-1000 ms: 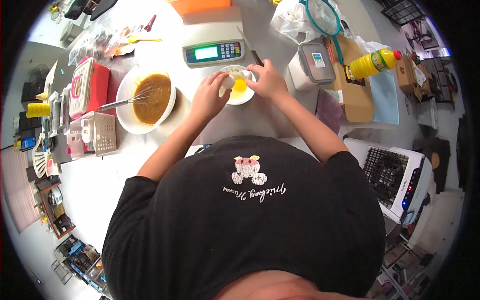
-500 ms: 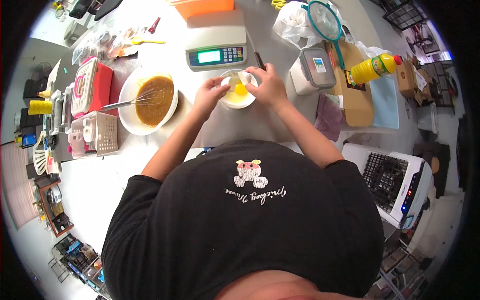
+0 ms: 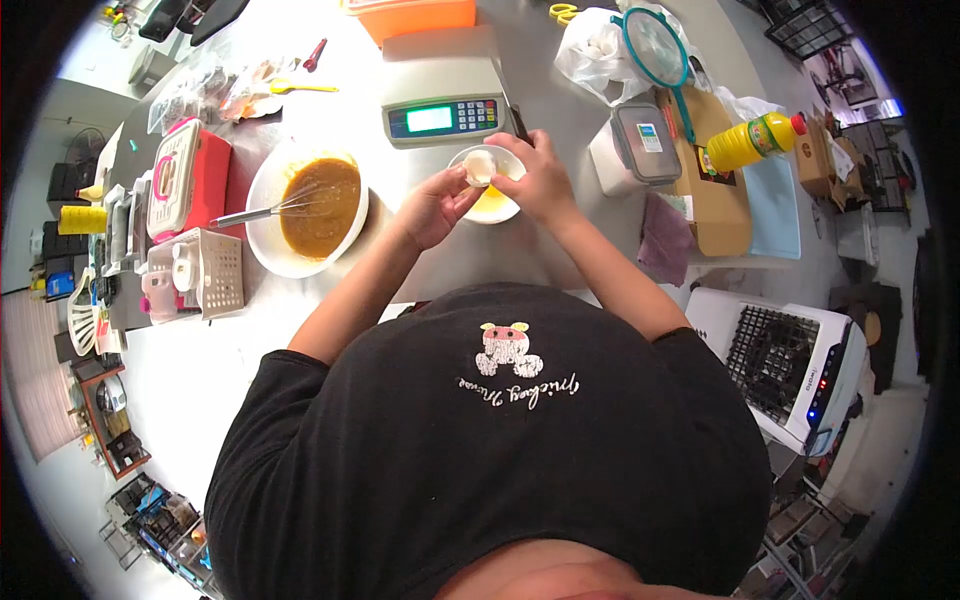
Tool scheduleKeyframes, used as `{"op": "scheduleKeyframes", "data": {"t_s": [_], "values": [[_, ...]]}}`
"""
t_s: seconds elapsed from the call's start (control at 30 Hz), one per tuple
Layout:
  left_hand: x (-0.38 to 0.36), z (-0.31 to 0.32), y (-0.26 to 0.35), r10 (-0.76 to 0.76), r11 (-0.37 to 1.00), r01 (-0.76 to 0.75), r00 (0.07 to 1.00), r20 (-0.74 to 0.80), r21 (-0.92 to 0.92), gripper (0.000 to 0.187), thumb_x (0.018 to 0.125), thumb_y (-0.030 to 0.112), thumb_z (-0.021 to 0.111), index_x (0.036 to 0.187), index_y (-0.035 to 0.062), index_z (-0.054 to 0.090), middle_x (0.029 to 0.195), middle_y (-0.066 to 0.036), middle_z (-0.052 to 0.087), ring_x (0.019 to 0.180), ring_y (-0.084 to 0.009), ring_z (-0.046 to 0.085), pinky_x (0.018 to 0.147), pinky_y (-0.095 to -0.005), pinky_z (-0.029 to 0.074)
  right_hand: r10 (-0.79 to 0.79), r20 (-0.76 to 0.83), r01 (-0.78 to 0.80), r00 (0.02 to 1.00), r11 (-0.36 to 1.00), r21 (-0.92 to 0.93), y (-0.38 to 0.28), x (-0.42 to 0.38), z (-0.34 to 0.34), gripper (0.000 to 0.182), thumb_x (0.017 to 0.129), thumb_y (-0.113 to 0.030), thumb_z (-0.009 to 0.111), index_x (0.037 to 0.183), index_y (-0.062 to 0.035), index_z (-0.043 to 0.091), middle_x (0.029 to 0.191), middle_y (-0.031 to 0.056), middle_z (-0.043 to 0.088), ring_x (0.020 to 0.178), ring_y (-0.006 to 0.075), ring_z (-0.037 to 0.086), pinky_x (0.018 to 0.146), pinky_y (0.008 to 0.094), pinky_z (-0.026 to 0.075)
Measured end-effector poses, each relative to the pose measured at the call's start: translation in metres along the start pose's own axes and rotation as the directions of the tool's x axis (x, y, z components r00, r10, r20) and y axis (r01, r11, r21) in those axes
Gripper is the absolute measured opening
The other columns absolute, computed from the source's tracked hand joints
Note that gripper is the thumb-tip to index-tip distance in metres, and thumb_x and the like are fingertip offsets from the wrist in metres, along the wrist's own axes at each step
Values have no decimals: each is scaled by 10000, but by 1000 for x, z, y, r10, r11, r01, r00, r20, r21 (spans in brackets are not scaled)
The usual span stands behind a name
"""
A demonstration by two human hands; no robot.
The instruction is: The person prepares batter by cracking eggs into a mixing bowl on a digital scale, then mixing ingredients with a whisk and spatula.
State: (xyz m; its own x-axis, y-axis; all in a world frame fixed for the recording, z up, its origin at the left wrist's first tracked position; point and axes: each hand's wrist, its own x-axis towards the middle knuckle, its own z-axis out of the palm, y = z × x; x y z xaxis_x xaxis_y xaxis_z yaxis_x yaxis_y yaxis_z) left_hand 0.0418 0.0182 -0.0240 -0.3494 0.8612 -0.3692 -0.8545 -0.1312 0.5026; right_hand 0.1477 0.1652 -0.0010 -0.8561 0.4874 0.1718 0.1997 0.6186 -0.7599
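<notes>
Scale (image 3: 443, 70) blocked the far side of the small bowl (image 3: 489, 219); dark handle (image 3: 521, 125) crowded its far right. Mixing bowl (image 3: 265, 235) obstructed left, lidded container (image 3: 630, 155) right. Open lane was near side, bare tabletop (image 3: 470, 260) between forearms (image 3: 376, 275).

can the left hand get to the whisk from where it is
Probably yes: the whisk lies in the large bowl on that side, with nothing tall between it and the left hand, though that hand seems busy with an eggshell.

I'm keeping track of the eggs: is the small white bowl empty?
Not empty: yellow egg shows inside the small white bowl. How deep, I cannot tell.
</notes>
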Motion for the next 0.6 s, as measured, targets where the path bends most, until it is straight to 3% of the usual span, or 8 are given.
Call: {"op": "scheduleKeyframes", "data": {"t_s": [0.17,0.23,0.37,0.5,0.6], "values": [[-7,-10,25,-21,1000,23,996,83,-13,346,876,137,494,1157,-52,423,1120,-129,516,1041,-187,539,907,-239,468,-133,-61,131,989,991,-35,-10,11,16,400,616,-179,688,1003,-245,607,1038,159,477,975,336,499,839,388,433],[-11,-15,42,-16,1000,18,996,85,-16,353,876,140,495,1172,-40,427,1131,-120,512,1041,-179,539,900,-225,468,-211,-89,205,973,976,-69,-18,20,24,376,638,-250,704,1000,-264,606,1047,150,483,943,335,521,807,397,458],[-20,-31,93,-3,1000,4,997,74,-15,350,892,144,450,1154,-85,407,1121,-163,514,1045,-210,537,932,-256,446,-240,-147,253,960,964,83,-46,31,27,459,673,-370,700,1079,-187,589,985,128,505,843,296,498,779,363,436],[-23,-66,190,151,987,-156,983,-101,-44,346,883,108,459,1141,-114,404,1125,-202,505,1059,-250,520,936,-280,443,-199,-265,209,943,978,7,-48,37,36,530,692,-505,649,1096,-168,583,947,101,498,799,243,483,727,319,420],[9,-159,279,336,932,-317,938,-84,178,358,844,88,534,1123,-107,423,1091,-210,514,1018,-265,530,929,-290,450,-72,-288,58,955,997,-58,-40,26,41,556,680,-531,647,1105,-179,580,917,82,476,780,221,473,703,300,413]]}}
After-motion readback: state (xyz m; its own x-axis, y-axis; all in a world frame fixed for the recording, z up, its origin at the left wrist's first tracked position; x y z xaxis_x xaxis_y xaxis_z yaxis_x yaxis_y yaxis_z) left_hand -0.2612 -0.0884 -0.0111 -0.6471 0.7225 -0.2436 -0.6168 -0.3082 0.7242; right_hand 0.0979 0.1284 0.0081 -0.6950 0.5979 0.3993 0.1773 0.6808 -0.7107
